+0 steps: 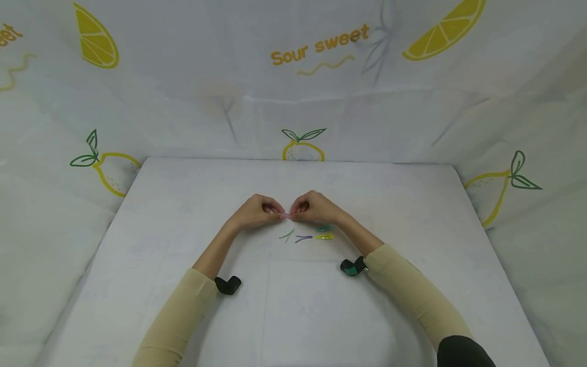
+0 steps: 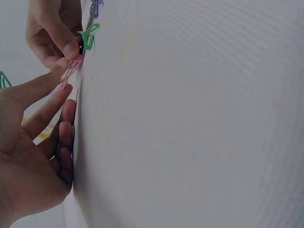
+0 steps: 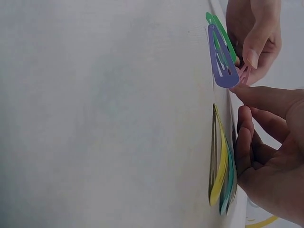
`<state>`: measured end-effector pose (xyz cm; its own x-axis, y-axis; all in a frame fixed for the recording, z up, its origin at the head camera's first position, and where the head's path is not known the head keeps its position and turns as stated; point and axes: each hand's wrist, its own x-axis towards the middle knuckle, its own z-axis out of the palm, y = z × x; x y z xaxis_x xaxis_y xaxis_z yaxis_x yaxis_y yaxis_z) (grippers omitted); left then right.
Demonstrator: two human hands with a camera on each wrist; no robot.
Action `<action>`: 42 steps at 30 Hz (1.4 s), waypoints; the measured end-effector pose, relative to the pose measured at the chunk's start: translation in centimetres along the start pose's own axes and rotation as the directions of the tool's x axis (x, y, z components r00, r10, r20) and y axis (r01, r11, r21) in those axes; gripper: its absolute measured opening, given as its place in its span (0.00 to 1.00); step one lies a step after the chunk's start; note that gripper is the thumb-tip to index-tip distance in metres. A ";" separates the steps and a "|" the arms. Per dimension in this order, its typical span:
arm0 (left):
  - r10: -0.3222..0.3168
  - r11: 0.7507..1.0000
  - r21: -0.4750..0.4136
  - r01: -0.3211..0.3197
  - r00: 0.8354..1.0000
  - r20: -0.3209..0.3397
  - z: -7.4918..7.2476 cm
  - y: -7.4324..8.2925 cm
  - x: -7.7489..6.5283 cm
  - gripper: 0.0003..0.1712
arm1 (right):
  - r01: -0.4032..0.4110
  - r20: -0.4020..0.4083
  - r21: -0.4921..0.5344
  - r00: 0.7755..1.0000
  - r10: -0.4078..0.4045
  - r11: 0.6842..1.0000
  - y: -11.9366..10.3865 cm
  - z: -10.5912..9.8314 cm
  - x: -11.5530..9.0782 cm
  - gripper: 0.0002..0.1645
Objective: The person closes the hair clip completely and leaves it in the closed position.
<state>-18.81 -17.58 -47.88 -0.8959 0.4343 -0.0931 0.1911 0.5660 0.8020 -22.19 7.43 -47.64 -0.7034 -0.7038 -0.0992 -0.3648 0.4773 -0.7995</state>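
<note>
Between my two hands is a small pink snap hair clip (image 2: 72, 71), pinched at one end by my left hand (image 1: 258, 211) and at the other by my right hand (image 1: 316, 208). Fingertips cover much of it. Just in front on the table lie a green hair clip (image 1: 287, 235) and a purple hair clip (image 1: 303, 238), both with their parts spread apart. Right of these, below my right hand, are a yellow hair clip (image 1: 325, 236) and a teal hair clip (image 1: 324, 228), lying side by side and looking flat from above.
The table (image 1: 284, 316) has a white cover, and its far edge meets a white curtain (image 1: 183, 117) printed with lemons. Black wrist devices sit at the left sleeve (image 1: 228, 285) and the right sleeve (image 1: 352, 267), low over the table.
</note>
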 end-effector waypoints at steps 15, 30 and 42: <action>0.012 1.000 -0.025 -0.013 0.999 -0.050 -0.1 0.1 0.0 0.09 | 0.024 -0.062 0.010 0.998 -0.024 1.000 -0.4 0.0 -0.5 0.04; 0.014 0.994 -0.103 -0.024 0.995 -0.099 0.3 1.7 -0.2 0.07 | 0.043 -0.167 0.009 0.985 -0.041 0.999 -0.8 -0.6 -2.1 0.09; 0.085 0.988 -0.120 -0.093 0.994 -0.069 0.9 3.1 0.1 0.06 | 0.080 -0.169 0.011 0.983 -0.077 0.997 -1.0 -1.4 -3.9 0.10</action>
<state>-17.99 -15.16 -45.97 -0.9019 0.4316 0.0159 0.2237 0.4354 0.8720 -19.93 10.48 -45.64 -0.7658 -0.6399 0.0643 -0.4136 0.4134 -0.8112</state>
